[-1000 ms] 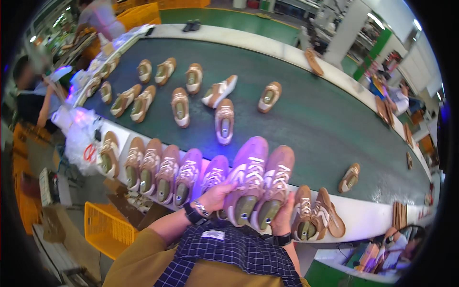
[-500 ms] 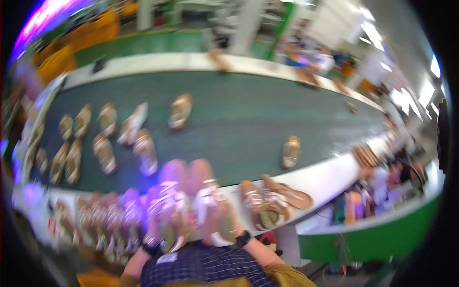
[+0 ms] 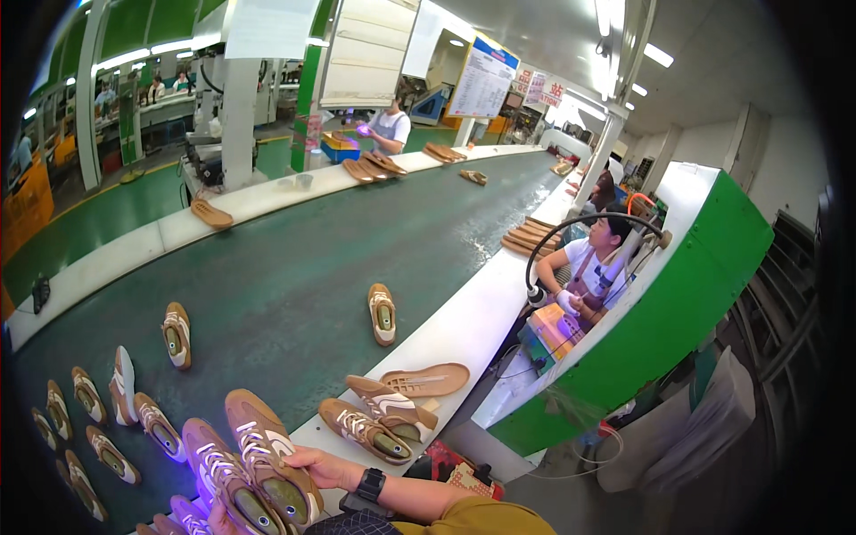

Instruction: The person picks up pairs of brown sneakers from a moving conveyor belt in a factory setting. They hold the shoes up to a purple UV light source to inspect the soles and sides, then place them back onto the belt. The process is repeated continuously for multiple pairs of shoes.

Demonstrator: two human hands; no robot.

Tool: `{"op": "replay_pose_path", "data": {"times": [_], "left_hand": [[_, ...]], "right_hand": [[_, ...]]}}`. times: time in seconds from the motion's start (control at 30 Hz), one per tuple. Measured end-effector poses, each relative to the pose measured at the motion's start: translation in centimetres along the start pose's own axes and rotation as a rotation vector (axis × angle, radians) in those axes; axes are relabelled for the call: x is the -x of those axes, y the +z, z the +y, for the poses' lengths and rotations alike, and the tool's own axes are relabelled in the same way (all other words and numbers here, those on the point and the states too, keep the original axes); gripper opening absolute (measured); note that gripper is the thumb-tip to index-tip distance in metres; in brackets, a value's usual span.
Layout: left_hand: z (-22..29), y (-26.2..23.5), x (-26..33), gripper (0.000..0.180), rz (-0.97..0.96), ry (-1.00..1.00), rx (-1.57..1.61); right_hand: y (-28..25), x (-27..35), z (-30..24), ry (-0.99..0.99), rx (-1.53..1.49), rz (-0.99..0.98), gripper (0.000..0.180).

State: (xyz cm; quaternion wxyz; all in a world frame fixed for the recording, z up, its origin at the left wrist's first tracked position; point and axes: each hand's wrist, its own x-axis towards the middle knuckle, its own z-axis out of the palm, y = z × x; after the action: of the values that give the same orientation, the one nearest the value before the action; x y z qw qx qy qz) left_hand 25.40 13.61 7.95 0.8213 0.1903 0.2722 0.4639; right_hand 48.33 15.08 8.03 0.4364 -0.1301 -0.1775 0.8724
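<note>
My right hand (image 3: 314, 465) grips the side of a brown sneaker with white laces (image 3: 267, 453) at the near edge of the dark green conveyor belt (image 3: 294, 285). A watch sits on that wrist. A second matching sneaker (image 3: 218, 481) lies right beside it on the left, lit purple at its toe. My left hand is below the picture's edge. Two more brown sneakers (image 3: 374, 419) and a loose tan sole (image 3: 426, 379) lie on the white ledge (image 3: 464, 325) just right of my hand.
Several sneakers lie on the belt at the left (image 3: 116, 410), with a single one (image 3: 382, 314) farther along. A seated person (image 3: 593, 267) works at a green machine housing (image 3: 695, 294) on the right. Another person (image 3: 390, 127) stands by stacked soles at the far end.
The view has swung to the right, along the belt toward the far workers. The pair of brown sneakers under my hands now sits at the lower left of the picture, and my left hand has dropped out.
</note>
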Motion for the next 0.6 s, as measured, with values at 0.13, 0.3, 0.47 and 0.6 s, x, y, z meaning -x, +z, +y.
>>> {"op": "replay_pose_path", "data": {"times": [0.13, 0.3, 0.47, 0.6], "left_hand": [[0.0, -0.2, 0.7, 0.056, 0.009, 0.064, -0.017], [0.4, 0.0, 1.5, 0.053, 0.045, 0.109, 0.209], [1.1, 0.1, 0.3, 0.049, 0.185, 0.24, 0.384], [1.6, 0.8, 0.9, 0.043, 0.291, 0.327, 0.377]], "right_hand": [[-0.1, 0.1, 0.1, 0.051, -0.032, 0.03, 0.045], [1.5, 0.1, -1.1, -0.036, 0.175, 0.344, 0.038], [0.0, -0.4, -2.3, -0.324, 0.119, 0.439, 0.048], [4.6, -0.2, -2.0, -0.387, 0.158, 0.482, 0.051]]}}
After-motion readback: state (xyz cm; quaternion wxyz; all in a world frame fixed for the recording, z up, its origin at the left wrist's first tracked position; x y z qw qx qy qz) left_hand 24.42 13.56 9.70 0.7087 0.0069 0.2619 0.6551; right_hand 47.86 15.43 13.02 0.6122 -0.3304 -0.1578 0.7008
